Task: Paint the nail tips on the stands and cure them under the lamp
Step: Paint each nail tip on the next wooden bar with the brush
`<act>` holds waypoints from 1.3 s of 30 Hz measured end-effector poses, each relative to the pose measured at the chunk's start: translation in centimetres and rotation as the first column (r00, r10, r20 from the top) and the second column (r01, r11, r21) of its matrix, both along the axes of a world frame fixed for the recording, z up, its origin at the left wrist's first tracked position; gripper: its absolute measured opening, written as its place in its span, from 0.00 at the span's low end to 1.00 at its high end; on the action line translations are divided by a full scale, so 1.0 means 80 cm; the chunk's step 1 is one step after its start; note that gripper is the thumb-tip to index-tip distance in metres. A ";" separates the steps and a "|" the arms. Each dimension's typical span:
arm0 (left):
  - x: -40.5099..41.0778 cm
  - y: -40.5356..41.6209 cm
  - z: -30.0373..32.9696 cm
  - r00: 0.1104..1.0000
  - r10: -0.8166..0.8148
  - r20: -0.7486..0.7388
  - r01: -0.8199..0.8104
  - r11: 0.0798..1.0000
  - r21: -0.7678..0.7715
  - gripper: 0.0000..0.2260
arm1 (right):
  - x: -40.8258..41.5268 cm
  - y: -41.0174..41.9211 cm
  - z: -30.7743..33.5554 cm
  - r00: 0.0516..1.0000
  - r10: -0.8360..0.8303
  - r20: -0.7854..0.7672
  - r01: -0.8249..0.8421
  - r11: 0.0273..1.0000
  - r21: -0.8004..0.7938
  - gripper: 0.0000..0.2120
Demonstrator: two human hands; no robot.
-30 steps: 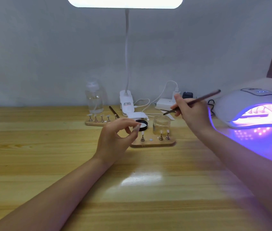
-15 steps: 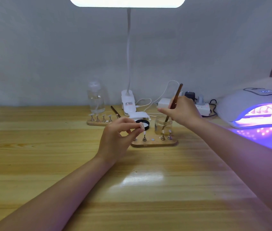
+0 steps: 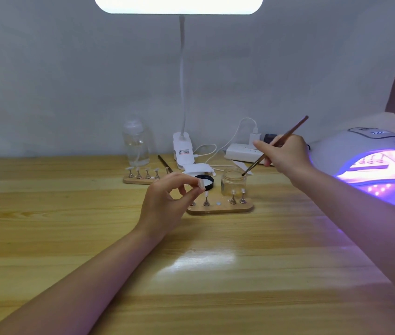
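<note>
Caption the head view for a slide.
Right hand dips a brush into a jar; left hand pinches a nail tip.

Jar [image 3: 233, 181] just behind near stand board [image 3: 220, 206]; lid [image 3: 205, 181] left of jar; second board [image 3: 140, 178] farther left, bottle [image 3: 136, 146] behind; curing lamp [image 3: 370, 153] far right.

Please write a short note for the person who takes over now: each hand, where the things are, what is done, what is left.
Left hand pinches one nail tip above the near stand.
Right hand holds the brush, bristles at the jar mouth.
Near stand has one empty spot; the far stand is full.
Done: one stand sits in the lit lamp.
Left: paint the held tip, put it back, then cure the two stands.
</note>
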State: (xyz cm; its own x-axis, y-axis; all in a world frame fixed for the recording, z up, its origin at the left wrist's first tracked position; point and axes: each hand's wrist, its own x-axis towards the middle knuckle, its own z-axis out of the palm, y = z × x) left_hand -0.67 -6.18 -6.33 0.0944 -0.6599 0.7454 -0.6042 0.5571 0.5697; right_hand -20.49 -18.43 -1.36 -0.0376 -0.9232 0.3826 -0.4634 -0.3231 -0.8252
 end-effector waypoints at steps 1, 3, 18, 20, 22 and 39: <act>0.000 0.000 0.000 1.000 -0.001 0.001 0.001 1.000 -0.003 0.08 | -0.002 0.000 -0.001 1.000 -0.008 0.014 0.008 1.000 -0.011 0.16; 0.001 0.000 -0.001 1.000 -0.011 -0.002 0.011 1.000 -0.012 0.09 | -0.007 0.000 -0.002 0.998 -0.017 0.052 0.018 0.999 -0.035 0.16; 0.003 -0.003 -0.005 1.000 0.023 0.020 -0.023 0.999 0.031 0.10 | 0.048 0.113 -0.059 0.924 0.380 0.038 -0.297 0.778 -0.554 0.09; 0.003 -0.003 -0.005 0.999 0.027 0.024 -0.028 0.999 0.027 0.11 | 0.052 0.118 -0.057 0.915 0.397 0.078 -0.300 0.795 -0.527 0.11; 0.004 -0.003 -0.005 0.999 0.033 0.028 -0.034 0.999 0.027 0.12 | 0.053 0.120 -0.057 0.908 0.408 0.096 -0.313 0.813 -0.491 0.13; 0.005 -0.005 -0.008 0.995 0.077 0.061 -0.077 0.997 -0.002 0.07 | 0.049 0.112 -0.067 0.888 0.458 0.036 -0.370 0.760 -0.534 0.25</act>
State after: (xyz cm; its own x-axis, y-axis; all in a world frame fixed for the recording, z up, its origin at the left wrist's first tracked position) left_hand -0.30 -6.62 -6.96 0.0990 -0.6530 0.7509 -0.6791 0.5072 0.5306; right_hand -16.57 -9.44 -6.71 0.2043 -0.5422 0.8150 -0.0681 -0.8385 -0.5407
